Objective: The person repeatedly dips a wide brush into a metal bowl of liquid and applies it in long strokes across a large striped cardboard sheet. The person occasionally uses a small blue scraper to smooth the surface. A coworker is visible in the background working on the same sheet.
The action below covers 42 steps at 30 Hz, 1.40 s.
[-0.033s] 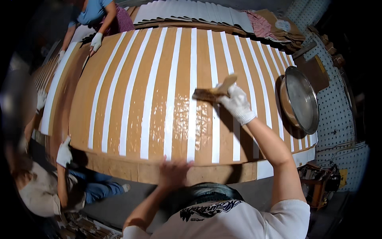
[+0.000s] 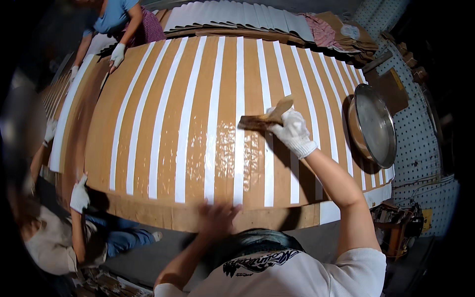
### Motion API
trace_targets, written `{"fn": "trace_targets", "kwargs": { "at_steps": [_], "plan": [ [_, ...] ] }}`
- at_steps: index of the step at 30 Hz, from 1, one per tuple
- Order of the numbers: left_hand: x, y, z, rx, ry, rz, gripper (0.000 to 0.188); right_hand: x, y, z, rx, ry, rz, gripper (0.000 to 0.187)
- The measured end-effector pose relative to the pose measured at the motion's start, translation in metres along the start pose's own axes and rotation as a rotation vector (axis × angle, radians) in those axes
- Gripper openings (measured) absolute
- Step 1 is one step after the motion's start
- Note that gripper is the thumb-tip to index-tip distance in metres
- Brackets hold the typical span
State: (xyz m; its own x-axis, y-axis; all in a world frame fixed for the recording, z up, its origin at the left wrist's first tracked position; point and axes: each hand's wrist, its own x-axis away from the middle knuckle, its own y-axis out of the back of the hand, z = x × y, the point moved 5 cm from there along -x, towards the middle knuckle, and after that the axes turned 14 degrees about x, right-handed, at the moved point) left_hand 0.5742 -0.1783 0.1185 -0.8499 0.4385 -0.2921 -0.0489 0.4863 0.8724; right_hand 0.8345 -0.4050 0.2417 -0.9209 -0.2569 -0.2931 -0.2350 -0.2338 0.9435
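My right hand (image 2: 295, 132), in a white knit glove, grips the wooden handle of a wide flat brush (image 2: 256, 123). The dark bristles point left, over a white stripe near the middle of the brown sheets (image 2: 195, 119). These sheets lie overlapped like a fan, with white strips (image 2: 182, 133) showing between brown bands. A glossy wet film shines left of and below the brush. At the near edge of the sheets rests my bare left hand (image 2: 217, 218), slightly blurred, fingers spread and nothing in them.
A metal basin (image 2: 374, 126) sits tilted at the sheets' right side. Two co-workers at the left handle another long sheet (image 2: 74, 111); their gloved hands (image 2: 79, 195) are near its edges. Behind lie stacked white sheets (image 2: 237, 17) and a pink cloth (image 2: 321, 28).
The brush and my right hand have shifted very slightly toward me. My left hand stays at the near edge, almost unmoved.
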Motion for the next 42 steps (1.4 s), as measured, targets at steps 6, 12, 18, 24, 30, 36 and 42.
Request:
{"fn": "trace_targets", "kwargs": {
  "at_steps": [6, 12, 18, 24, 30, 36, 42],
  "plan": [
    [0.007, -0.011, 0.008, -0.102, -0.080, -0.075, 0.047, -0.097, -0.035, -0.028, -0.113, -0.138, 0.130, 0.040],
    [0.013, -0.019, 0.016, -0.253, -0.149, -0.137, 0.046, -0.246, -0.088, -0.085, 0.086, -0.060, -0.096, 0.045],
    [0.051, -0.045, 0.010, -0.350, -0.067, -0.006, 0.067, -0.348, -0.128, -0.118, 0.208, 0.022, -0.270, 0.046],
    [0.033, -0.028, 0.014, -0.265, -0.112, -0.019, 0.057, -0.311, -0.126, -0.104, 0.088, -0.107, -0.161, 0.045],
    [0.010, -0.020, 0.009, -0.185, -0.104, -0.155, 0.041, -0.126, -0.044, 0.008, -0.120, 0.416, 0.040, 0.030],
    [0.004, -0.013, 0.007, -0.099, -0.093, -0.207, 0.041, 0.089, -0.024, 0.037, -0.497, 0.415, 0.255, 0.030],
    [0.007, -0.008, 0.005, -0.015, -0.020, -0.224, 0.044, 0.046, 0.001, 0.053, 0.385, 0.480, 0.744, 0.025]
  ]
}}
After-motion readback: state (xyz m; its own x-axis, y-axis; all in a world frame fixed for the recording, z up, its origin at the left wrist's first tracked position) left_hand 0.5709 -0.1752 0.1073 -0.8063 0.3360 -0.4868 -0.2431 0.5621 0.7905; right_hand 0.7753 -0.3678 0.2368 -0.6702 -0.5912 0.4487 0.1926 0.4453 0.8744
